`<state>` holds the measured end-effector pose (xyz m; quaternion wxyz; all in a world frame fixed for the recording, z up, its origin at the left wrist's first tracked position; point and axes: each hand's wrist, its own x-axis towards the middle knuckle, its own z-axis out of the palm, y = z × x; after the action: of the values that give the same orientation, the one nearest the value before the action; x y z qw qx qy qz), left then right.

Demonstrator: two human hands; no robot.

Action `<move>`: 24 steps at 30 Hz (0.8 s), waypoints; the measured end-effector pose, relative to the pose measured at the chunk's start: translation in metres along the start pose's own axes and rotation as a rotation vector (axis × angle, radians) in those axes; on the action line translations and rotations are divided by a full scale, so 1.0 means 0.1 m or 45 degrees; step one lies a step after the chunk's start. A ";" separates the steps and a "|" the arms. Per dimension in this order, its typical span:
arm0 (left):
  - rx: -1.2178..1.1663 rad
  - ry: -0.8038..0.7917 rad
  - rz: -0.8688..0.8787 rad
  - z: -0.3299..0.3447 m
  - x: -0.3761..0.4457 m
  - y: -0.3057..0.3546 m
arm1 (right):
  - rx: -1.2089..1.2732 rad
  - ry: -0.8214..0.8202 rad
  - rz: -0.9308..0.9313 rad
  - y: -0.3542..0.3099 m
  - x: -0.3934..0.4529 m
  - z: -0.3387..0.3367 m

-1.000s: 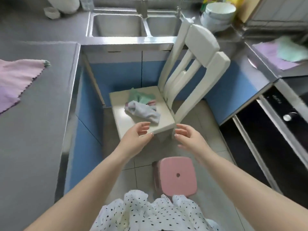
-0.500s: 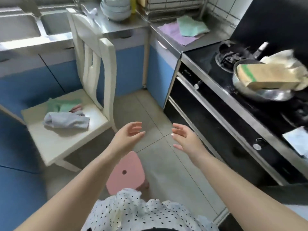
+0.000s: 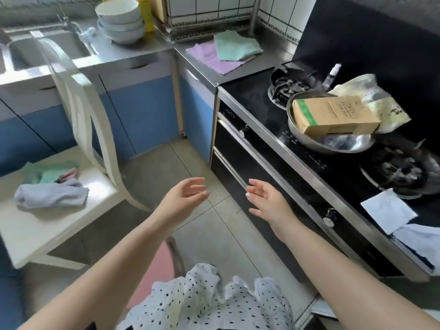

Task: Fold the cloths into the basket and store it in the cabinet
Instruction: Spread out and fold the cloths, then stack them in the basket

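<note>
Head view: both hands are held out over the floor with nothing in them. The left hand (image 3: 184, 198) has its fingers relaxed and lightly spread, palm turned inward; the right hand (image 3: 266, 198) mirrors it, fingers loose, palm facing the left.

The task's cloths lie in two groups, on opposite sides of the hands. Far ahead of them and slightly to the right, on the steel desk (image 3: 266, 60) beside the stove, a green cloth (image 3: 235, 46) lies flat, overlapping a purple cloth (image 3: 212, 59). The purple one's long axis appears to run from the sink side toward the stove. To the left of the hands, on the seat of the white chair (image 3: 47, 225), a grey cloth (image 3: 51, 195) lies crumpled with more green cloth (image 3: 47, 171) bunched behind it.

No basket shows in this view.

By my reading, the chair's cloths are nearer to the left hand, while the desk pair would call for a long forward reach, the right hand slightly better placed.
</note>
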<state>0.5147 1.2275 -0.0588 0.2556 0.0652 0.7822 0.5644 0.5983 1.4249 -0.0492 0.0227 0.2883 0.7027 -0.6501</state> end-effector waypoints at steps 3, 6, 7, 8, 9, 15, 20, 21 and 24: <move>-0.010 0.010 -0.012 -0.01 0.23 0.05 | 0.025 -0.033 -0.014 -0.08 0.24 -0.03; -0.027 0.009 -0.008 -0.02 0.53 0.11 | 0.023 -0.053 -0.039 -0.20 0.53 -0.03; -0.031 0.005 -0.007 -0.04 0.67 0.15 | 0.028 -0.052 -0.055 -0.25 0.67 -0.02; -0.036 -0.002 -0.004 -0.06 0.83 0.19 | 0.031 -0.051 -0.068 -0.32 0.82 -0.01; -0.032 -0.006 -0.001 -0.10 0.97 0.24 | 0.028 -0.050 -0.079 -0.38 0.95 0.01; -0.059 -0.013 0.046 -0.52 2.11 0.68 | 0.011 -0.044 -0.096 -0.97 2.07 0.28; -0.023 -0.035 0.074 -0.96 3.03 1.10 | 0.047 0.005 -0.099 -1.49 2.92 0.53; -0.017 -0.042 0.078 -1.04 3.21 1.18 | 0.067 0.014 -0.108 -1.59 3.09 0.57; -0.016 -0.048 0.055 -1.21 3.65 1.35 | 0.121 0.044 -0.088 -1.82 3.46 0.65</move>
<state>0.1181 1.3155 -0.0260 0.2584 0.0910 0.7722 0.5733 0.2083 1.4965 -0.0363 -0.0255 0.2758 0.6807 -0.6782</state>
